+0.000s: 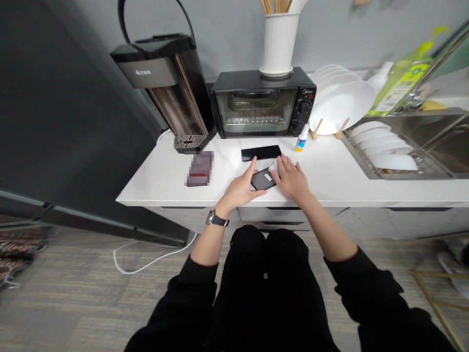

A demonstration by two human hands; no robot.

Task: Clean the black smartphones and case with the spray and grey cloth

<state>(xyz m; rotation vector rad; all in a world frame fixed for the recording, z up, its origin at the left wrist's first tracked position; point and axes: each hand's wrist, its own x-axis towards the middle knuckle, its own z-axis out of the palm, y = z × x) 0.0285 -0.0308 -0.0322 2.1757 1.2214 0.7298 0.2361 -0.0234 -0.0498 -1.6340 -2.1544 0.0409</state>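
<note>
A dark, flat rectangular object (261,181) with a small white label lies on the countertop between my hands; I cannot tell if it is a phone or a case. My left hand (239,189) rests at its left edge, thumb and forefinger spread apart. Over its right end lies my right hand (292,180), fingers stretched out flat. Something small and whitish shows beside the right fingers, too unclear to name. Just behind, a black smartphone (261,153) lies flat, close to the right fingertips. To the right stands a small white spray bottle (301,139) with a blue and yellow label.
A blurred purplish packet (200,169) lies left on the white countertop (164,188). Behind are a water dispenser (172,93) and a toaster oven (256,105) carrying a white utensil holder (280,44). Racked plates (344,105) and a sink (432,142) are at right.
</note>
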